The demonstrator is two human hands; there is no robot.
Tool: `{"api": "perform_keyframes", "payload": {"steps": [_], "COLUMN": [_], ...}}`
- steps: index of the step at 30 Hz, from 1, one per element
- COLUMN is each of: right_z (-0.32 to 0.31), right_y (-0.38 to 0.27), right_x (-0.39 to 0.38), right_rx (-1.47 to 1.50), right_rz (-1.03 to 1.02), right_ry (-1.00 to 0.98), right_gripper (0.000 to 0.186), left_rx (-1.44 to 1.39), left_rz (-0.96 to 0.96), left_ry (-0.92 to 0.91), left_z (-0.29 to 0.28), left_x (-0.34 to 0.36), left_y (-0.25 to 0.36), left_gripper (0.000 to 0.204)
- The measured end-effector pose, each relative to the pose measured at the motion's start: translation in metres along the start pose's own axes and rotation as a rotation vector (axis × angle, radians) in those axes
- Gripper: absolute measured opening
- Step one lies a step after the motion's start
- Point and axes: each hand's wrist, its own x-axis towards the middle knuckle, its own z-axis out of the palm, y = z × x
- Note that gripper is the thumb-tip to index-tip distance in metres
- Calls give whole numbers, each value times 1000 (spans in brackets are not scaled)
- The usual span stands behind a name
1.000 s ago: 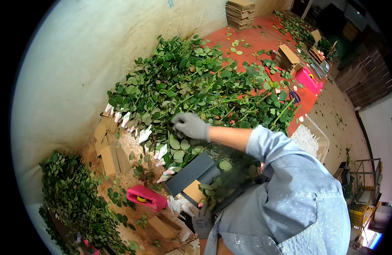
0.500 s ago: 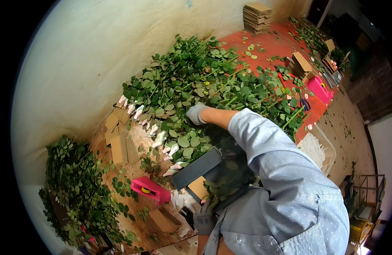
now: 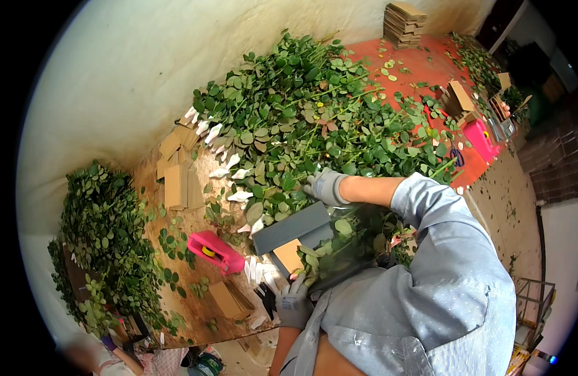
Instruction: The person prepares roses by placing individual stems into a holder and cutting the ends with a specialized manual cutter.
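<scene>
The pile of leafy stems (image 3: 289, 122) is lying right at the bent fingers of the right hand (image 3: 327, 187); the left hand (image 3: 293, 305) is resting beside the cardboard piece (image 3: 289, 255). Whether either is gripping, I cannot tell.

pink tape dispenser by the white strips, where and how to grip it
Probably grip the pink tape dispenser from above, across its narrow, solid right end: its long body lies uncovered, and the yellow tape roll sits in an opening farther left.
</scene>
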Motion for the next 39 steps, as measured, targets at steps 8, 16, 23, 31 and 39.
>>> {"api": "perform_keyframes", "payload": {"steps": [8,16,23,31,39], "right_z": [-64,-10,-10,24,-53], "right_y": [45,17,12,14,18], "right_x": [32,53,54,6,-15], "right_rx": [248,1,-27,28,-350], "right_rz": [333,245,230,-64,155], "right_ry": [319,102,245,134,561], "right_gripper": [36,32,21,30,7], "left_rx": [-19,30,34,49,36], "left_rz": [-1,-10,37,68,-6], "left_ry": [-17,-23,55,82,-45], "left_z": [2,-2,13,6,10], "left_x": [3,3,5,7,-3], "left_y": [-2,2,-4,0,-8], "left_gripper": [31,27,27,19,19]}}
